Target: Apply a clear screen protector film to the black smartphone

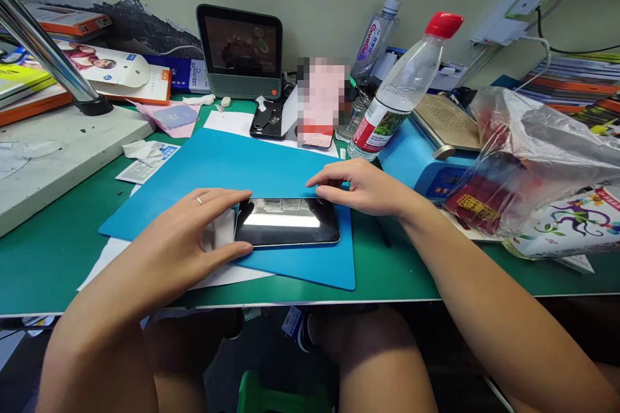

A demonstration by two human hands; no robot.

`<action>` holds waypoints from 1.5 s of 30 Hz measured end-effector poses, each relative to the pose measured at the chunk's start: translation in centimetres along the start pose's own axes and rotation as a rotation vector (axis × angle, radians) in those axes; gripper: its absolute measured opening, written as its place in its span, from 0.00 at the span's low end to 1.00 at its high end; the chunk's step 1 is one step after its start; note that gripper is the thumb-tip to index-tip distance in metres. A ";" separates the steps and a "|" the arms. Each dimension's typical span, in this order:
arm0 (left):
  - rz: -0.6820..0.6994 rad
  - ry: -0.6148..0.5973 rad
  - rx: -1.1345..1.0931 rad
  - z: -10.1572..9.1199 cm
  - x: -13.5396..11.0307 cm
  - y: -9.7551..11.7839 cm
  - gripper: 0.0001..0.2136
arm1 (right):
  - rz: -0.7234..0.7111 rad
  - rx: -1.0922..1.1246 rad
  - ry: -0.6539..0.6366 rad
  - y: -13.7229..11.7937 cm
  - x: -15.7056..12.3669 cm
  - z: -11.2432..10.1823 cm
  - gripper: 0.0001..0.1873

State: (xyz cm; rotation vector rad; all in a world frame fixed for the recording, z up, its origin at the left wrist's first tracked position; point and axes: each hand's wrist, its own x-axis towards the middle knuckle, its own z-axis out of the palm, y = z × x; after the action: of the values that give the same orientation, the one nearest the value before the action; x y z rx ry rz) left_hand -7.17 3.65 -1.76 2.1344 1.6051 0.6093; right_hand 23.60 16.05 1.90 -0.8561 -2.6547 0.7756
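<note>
A black smartphone (287, 222) lies flat, screen up and glossy, on a blue work mat (227, 164). My left hand (194, 226) rests at the phone's left end, thumb and fingers spread against its short edge, a ring on one finger. Under that hand shows a bit of white cloth or paper (220, 232). My right hand (358, 186) sits at the phone's far right corner, fingers stretched out and touching the top edge. Neither hand lifts the phone.
On the green table (48, 258) stand a small screen device (241, 51), two plastic bottles (402, 90), a second dark phone (265, 121), a plastic bag (523, 161), a blue machine (426, 161), a white slab (53, 155) and stacked boxes at left.
</note>
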 end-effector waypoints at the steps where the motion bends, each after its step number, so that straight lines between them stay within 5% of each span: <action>1: 0.001 0.001 -0.002 0.0 0.0 0.0 0.31 | 0.006 0.006 0.005 0.0 0.0 0.0 0.16; 13: -0.022 -0.019 -0.011 0.0 0.0 -0.1 0.31 | 0.126 0.093 0.041 -0.3 0.3 0.4 0.17; 45: -0.035 0.002 -0.007 0.4 0.1 -0.7 0.31 | 0.110 0.060 -0.068 0.2 0.4 0.5 0.19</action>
State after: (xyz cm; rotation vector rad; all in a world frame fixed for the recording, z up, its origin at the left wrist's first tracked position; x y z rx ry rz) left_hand -7.44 3.92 -2.47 2.0969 1.6345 0.6051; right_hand 23.13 16.23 1.40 -0.9830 -2.6461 0.9217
